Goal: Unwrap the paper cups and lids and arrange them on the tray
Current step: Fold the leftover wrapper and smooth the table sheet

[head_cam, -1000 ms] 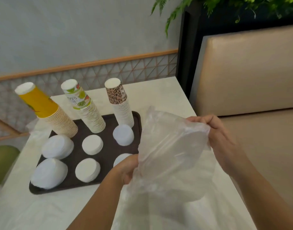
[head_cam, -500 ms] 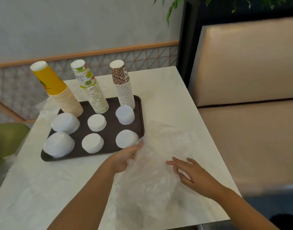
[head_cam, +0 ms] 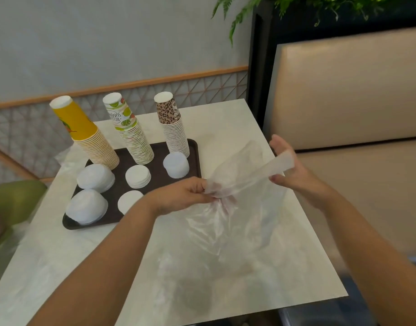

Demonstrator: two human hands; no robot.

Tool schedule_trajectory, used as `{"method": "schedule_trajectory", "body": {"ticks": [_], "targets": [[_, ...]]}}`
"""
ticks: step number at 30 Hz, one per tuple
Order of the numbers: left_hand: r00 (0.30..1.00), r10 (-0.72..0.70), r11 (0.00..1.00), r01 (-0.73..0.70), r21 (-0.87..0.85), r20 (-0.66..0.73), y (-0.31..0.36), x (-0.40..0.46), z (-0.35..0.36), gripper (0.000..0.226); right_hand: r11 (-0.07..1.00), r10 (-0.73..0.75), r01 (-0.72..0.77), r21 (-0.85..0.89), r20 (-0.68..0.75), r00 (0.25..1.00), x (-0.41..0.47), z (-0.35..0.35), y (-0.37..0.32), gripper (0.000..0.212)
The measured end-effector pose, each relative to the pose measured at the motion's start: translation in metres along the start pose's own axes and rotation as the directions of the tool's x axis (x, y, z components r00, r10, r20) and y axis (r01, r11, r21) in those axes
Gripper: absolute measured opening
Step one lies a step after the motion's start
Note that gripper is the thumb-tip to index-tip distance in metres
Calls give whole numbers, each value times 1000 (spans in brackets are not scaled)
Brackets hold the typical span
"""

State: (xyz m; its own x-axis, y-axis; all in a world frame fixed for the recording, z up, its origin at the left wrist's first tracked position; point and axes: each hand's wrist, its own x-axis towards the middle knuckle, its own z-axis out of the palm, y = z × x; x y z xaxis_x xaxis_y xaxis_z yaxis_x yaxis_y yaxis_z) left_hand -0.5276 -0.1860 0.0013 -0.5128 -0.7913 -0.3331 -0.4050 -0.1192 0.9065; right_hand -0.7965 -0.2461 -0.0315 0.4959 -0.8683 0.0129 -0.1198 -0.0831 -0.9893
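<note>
A dark brown tray (head_cam: 195, 147) sits at the table's far left. On its back row stand three upside-down cup stacks: yellow (head_cam: 84, 130), lime-print (head_cam: 129, 132) and leopard-print (head_cam: 172, 128). Several stacks of white lids (head_cam: 138, 176) fill the tray's front rows, one partly hidden by my left arm. My left hand (head_cam: 178, 196) grips the bunched end of a clear plastic wrapper (head_cam: 240, 180) just right of the tray. The wrapper's other end stretches as a strip across the palm of my right hand (head_cam: 290, 171), whose fingers are spread.
More loose clear plastic (head_cam: 225, 234) lies spread on the white table (head_cam: 225, 118) under my hands, and some beside the tray's left end (head_cam: 65, 156). A beige padded bench (head_cam: 348, 95) borders the table's right edge; a green seat (head_cam: 11, 201) is at the left.
The wrapper was held up, dropped to the table, and is now lifted again. My left hand has bunched one end; my right hand rose from the table to the other end.
</note>
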Motion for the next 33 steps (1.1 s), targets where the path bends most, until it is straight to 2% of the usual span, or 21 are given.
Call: {"method": "schedule_trajectory", "body": {"ticks": [2,4,8,10,13,15,18,20,23,25,28,30,31,33], "targets": [[1000,9,1000,-9,-4,16,11,-4,-3,34,996,65,-74,59,137,988,5,-3,0,118],[1000,0,1000,-1,18,24,14,-6,-7,31,992,109,-120,41,211,972,6,0,0,111],[998,-25,1000,24,-20,-54,11,-12,-11,23,982,90,-104,156,96,991,1,14,-4,32],[987,-34,998,26,-52,-155,2,-16,-11,26,988,79,-79,135,5,997,-3,21,-4,14],[966,-65,997,51,-61,-252,-19,-17,-10,31,977,160,-135,164,-150,976,-11,28,9,21],[963,-93,995,83,-51,-252,-33,-21,-8,38,974,206,-180,136,-211,956,-19,31,25,23],[952,-220,966,243,89,-213,-58,-27,-10,51,967,254,-243,75,-274,928,-33,34,51,19],[928,-312,924,346,161,-205,-77,-29,-12,52,948,294,-318,-19,-337,895,-42,36,67,22],[870,-379,908,415,53,-315,-96,-30,-11,34,878,348,-441,-185,-385,855,-55,42,84,31],[830,-417,900,435,-38,-371,-107,-31,-10,27,841,393,-502,-201,-410,823,-63,44,96,34],[824,-438,899,396,-187,-359,-122,-36,-6,32,793,417,-551,-259,-429,801,-68,48,104,24],[828,-438,894,361,-265,-351,-131,-36,0,36,788,419,-567,-242,-464,780,-68,53,106,35],[822,-433,894,341,-290,-369,-134,-35,4,33,793,412,-568,-219,-494,765,-68,55,107,43],[775,-401,913,295,-281,-488,-134,-31,16,18,791,338,-545,-278,-544,768,-66,59,108,36]]}}
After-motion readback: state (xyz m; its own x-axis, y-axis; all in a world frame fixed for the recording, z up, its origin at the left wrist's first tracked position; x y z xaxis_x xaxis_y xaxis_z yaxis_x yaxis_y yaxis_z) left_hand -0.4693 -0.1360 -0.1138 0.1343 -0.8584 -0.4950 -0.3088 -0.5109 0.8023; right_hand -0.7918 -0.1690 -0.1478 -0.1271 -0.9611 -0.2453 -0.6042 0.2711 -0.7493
